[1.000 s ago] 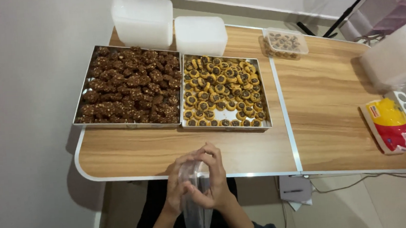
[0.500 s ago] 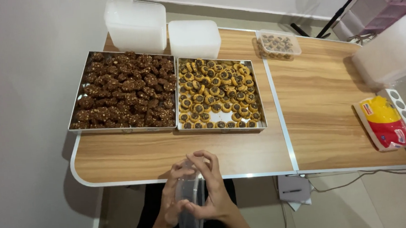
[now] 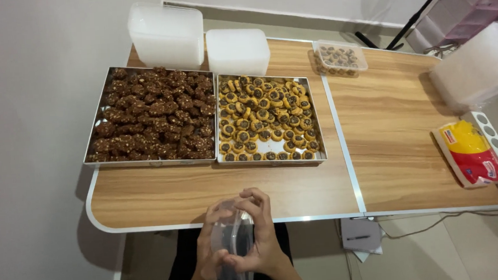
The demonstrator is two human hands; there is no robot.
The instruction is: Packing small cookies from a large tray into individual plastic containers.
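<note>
Clear bag upright between both hands; left hand and right hand pinch it at table edge; cookie trays beyond.

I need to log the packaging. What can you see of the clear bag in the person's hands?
The clear plastic bag is thin, see-through and crinkled, and looks empty. It hangs upright below the near table edge, its lower end running out of view. The left hand and right hand pinch its top between their fingers.
</note>
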